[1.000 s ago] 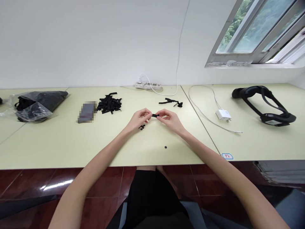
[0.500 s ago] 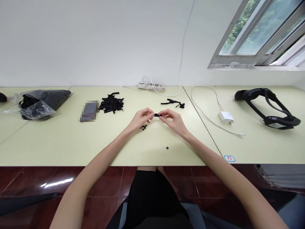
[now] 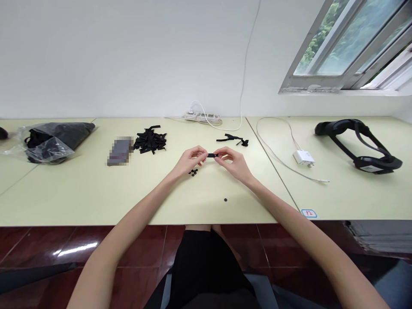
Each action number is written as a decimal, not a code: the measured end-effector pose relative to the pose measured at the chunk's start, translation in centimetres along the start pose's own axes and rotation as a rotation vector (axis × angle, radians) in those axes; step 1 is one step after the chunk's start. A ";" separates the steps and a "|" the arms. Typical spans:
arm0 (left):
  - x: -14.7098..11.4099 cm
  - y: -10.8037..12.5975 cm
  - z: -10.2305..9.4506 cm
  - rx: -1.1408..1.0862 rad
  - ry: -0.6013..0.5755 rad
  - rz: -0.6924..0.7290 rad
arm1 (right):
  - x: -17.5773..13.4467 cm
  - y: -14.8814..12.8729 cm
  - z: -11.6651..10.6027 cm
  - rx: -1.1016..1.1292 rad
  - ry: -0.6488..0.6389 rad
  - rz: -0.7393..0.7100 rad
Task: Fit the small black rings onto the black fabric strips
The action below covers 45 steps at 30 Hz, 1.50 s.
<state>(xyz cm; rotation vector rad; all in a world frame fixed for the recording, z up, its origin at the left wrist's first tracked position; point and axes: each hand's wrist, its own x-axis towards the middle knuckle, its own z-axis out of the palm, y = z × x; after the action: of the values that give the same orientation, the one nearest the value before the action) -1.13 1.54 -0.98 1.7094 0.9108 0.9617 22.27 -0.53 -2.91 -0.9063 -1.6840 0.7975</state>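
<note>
A short black fabric strip [image 3: 211,155] is stretched between my two hands, just above the table. My left hand [image 3: 192,159] pinches its left end, and my right hand [image 3: 234,162] pinches its right end. Most of the strip's ends are hidden by the fingertips. Several small black ring-like pieces [image 3: 193,172] lie close below my left hand. One small dark disc [image 3: 225,199] rests nearer the table's front edge. Behind my right hand are a few loose black strips [image 3: 234,138]. A heap of black strips [image 3: 150,140] lies farther left.
On the left are a blurred-out phone-like object [image 3: 120,151] and a clear plastic bag [image 3: 54,143] with dark contents. A power strip [image 3: 202,116] stands against the wall. To the right lie a white charger [image 3: 304,157] with its cable and a black headset [image 3: 358,146].
Both hands keep their pinch on the strip and have barely moved. The whole view has shifted very slightly.
</note>
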 end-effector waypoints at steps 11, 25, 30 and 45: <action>0.2 -0.4 -0.1 -0.013 0.018 -0.011 | 0.5 0.5 -0.4 0.152 0.015 0.212; 0.3 -0.4 -0.2 -0.015 0.018 -0.018 | 0.3 -0.6 -0.1 0.121 -0.057 0.247; 0.2 -0.3 -0.2 -0.013 0.014 -0.021 | 0.1 -0.9 -0.1 0.097 -0.109 0.276; 0.3 -0.7 -0.2 -0.029 0.007 -0.012 | 0.2 -0.6 -0.2 0.098 -0.066 0.260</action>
<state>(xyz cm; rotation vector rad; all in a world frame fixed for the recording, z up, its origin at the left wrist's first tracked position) -1.28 2.10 -1.55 1.6758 0.9064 0.9690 22.33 -0.62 -2.28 -1.0531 -1.5870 1.0854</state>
